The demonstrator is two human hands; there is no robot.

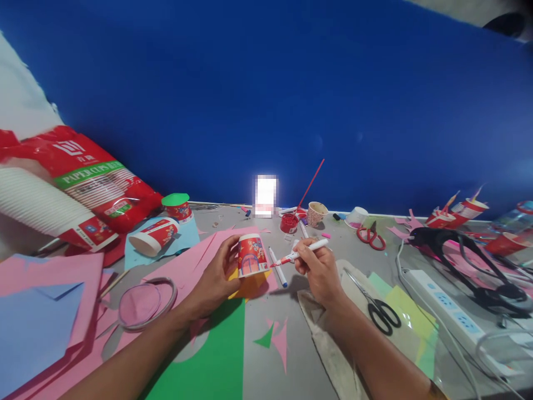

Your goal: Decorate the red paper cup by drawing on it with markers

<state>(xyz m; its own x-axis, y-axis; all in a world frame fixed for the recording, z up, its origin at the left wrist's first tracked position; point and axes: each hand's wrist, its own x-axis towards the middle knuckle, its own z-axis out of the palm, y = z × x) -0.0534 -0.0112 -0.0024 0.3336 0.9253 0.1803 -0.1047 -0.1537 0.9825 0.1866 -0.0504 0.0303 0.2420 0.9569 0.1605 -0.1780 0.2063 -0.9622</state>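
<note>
My left hand (220,271) grips a red printed paper cup (252,253), tilted above the table, with blue lines drawn on its side. Between the fingers of my right hand (320,268) is a white marker (321,244), its red tip pointing at the cup's lower edge; whether it touches, I cannot tell. A second marker (278,268) with a blue end lies on the table between my hands. Under the cup, an orange paper piece (254,284) rests by a green sheet (216,344). Black-handled scissors (383,316) lie on a cloth (333,339) right of my right forearm.
Stacked paper cups (41,200) and their red bag (91,166) occupy the left. Behind stand a red paint pot (288,223), a patterned cup (317,215) and red scissors (370,238). A power strip (447,305), cables and a black headset (470,261) lie right.
</note>
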